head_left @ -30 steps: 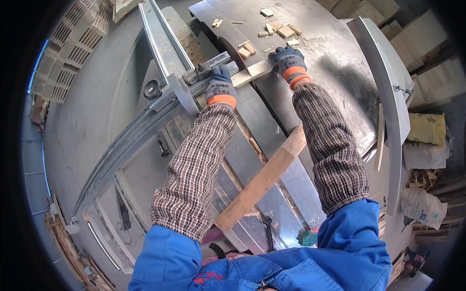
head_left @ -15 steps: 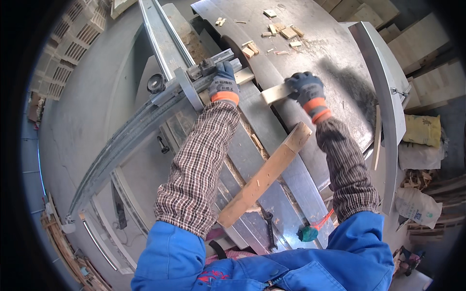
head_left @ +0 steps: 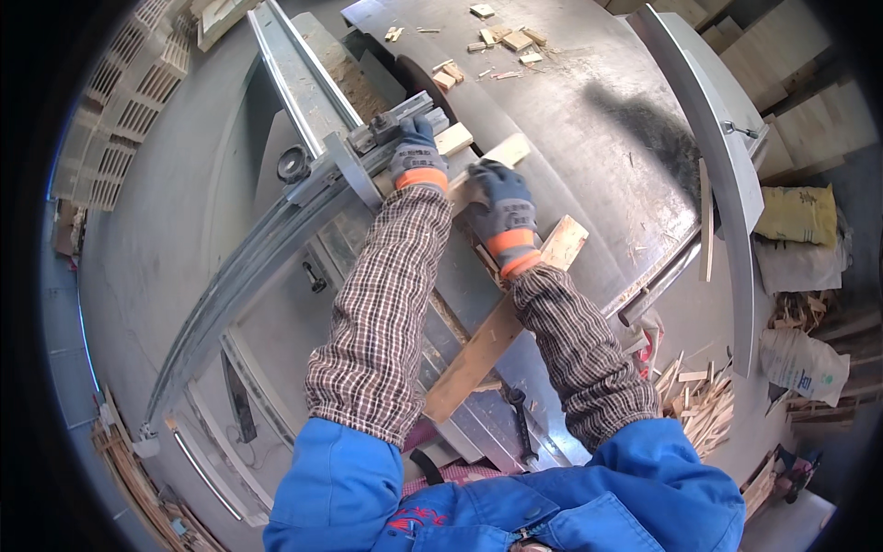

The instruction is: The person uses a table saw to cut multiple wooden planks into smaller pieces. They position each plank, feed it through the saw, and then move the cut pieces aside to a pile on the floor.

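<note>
My left hand, in a grey-blue work glove with an orange cuff, is closed at the metal fence. It grips a pale wood strip whose end sticks out to the right of the fingers. My right hand, gloved alike, is closed on a short wood block, slightly blurred, just right of that strip. Below the right hand a longer wood board lies slantwise across the metal saw table, partly under my right forearm. A wrench lies near my body.
Small wood offcuts are scattered on the far tabletop. A dark curved part stands beyond the fence. A long metal rail borders the right side. Wood scraps lie on the floor, with sacks farther right.
My right hand has moved left and nearer with the wood block, close to my left hand. The right forearm now crosses the long board. My left hand keeps its hold at the fence.
</note>
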`<action>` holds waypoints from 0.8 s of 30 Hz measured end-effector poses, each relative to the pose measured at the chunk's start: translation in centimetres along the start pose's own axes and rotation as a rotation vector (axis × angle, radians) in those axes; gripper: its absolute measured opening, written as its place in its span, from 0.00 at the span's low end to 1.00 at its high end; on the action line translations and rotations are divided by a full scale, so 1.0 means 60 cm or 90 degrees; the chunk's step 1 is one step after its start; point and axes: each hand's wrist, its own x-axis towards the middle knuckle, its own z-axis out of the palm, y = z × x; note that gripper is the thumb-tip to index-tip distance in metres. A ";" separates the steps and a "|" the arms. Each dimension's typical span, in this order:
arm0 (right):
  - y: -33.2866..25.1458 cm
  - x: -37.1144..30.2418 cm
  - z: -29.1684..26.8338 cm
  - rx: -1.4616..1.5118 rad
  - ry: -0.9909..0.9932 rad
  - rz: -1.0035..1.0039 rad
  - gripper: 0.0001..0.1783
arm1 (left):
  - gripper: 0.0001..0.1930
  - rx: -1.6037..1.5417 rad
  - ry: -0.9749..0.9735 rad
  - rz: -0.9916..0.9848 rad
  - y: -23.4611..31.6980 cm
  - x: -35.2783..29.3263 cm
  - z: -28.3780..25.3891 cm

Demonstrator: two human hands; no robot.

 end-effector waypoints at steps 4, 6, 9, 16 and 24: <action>0.015 -0.025 0.019 0.362 0.130 0.124 0.23 | 0.47 -0.055 -0.075 -0.015 0.009 0.008 0.003; 0.021 -0.022 0.028 0.523 0.114 0.170 0.24 | 0.48 0.032 -0.048 0.016 0.007 0.003 0.006; 0.024 -0.020 0.038 0.606 0.142 0.279 0.25 | 0.47 -0.007 -0.019 -0.001 -0.012 0.014 0.028; 0.012 0.039 0.062 0.174 0.192 0.366 0.40 | 0.45 -0.031 -0.033 -0.008 0.014 -0.009 -0.019; 0.007 0.058 0.091 0.447 0.042 0.618 0.42 | 0.42 -0.041 -0.038 -0.004 0.017 -0.011 -0.022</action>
